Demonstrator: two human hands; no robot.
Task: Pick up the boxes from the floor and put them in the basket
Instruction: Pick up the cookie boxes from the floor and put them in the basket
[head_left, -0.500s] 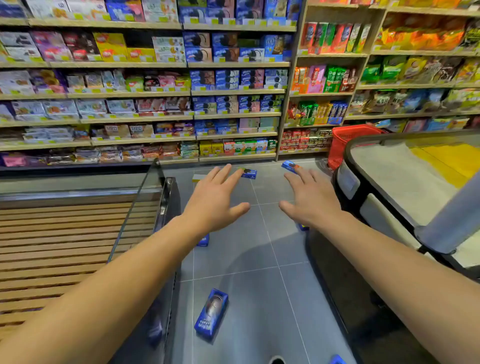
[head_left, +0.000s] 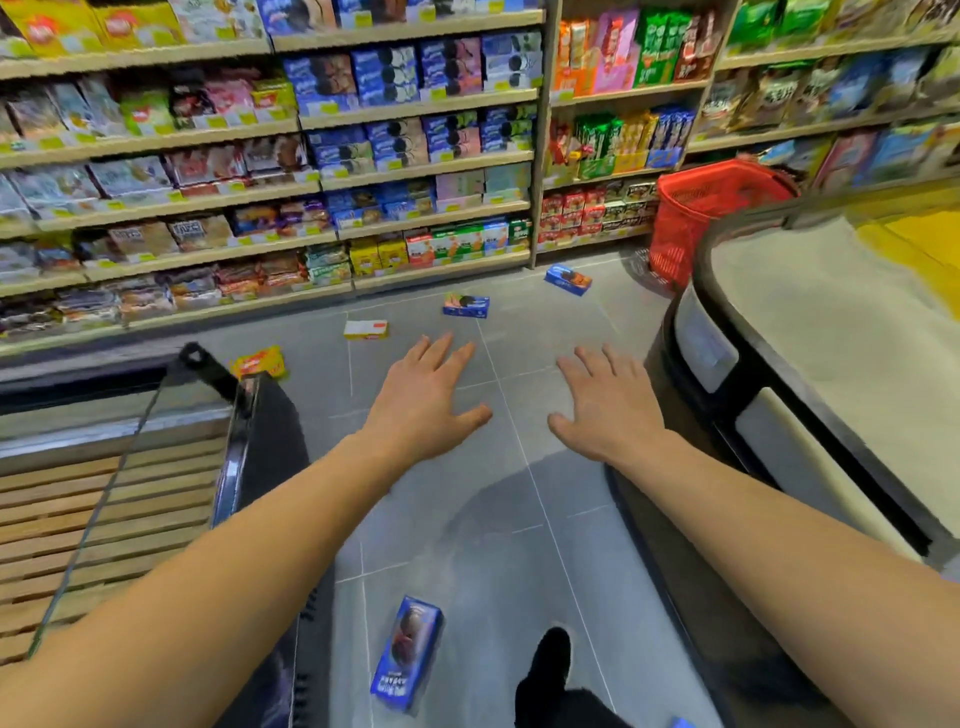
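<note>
grey tile floor (head_left: 519, 545), boxes all over it, nothing collected as far as i can see. left hand (head_left: 421, 400) and right hand (head_left: 605, 410) are both held out over the floor, fingers straight and spread, palms down, holding nothing.

box positions relative to the hands:
- blue box (head_left: 407, 652) lies flat, well behind the left hand, nearest the person, beside a dark shoe (head_left: 545, 660)
- white-and-orange box (head_left: 366, 329) just beyond the left hand's fingertips, a bit outboard
- second blue box (head_left: 466, 305) beyond the gap between the two hands
- third blue box (head_left: 568, 279) further out, ahead of the right hand
- yellow box (head_left: 260, 362) off to the left of the left hand, by the corner of the display case (head_left: 244, 415)
- a blue sliver at the bottom edge, behind the right hand — could be another box, too cropped to tell

red basket (head_left: 691, 218) sits on the floor well ahead and right of the right hand, partly hidden by the counter (head_left: 727, 364). can't see inside it from here.

judgement: task is at the start — at least five boxes still down, zero in hand.
</note>
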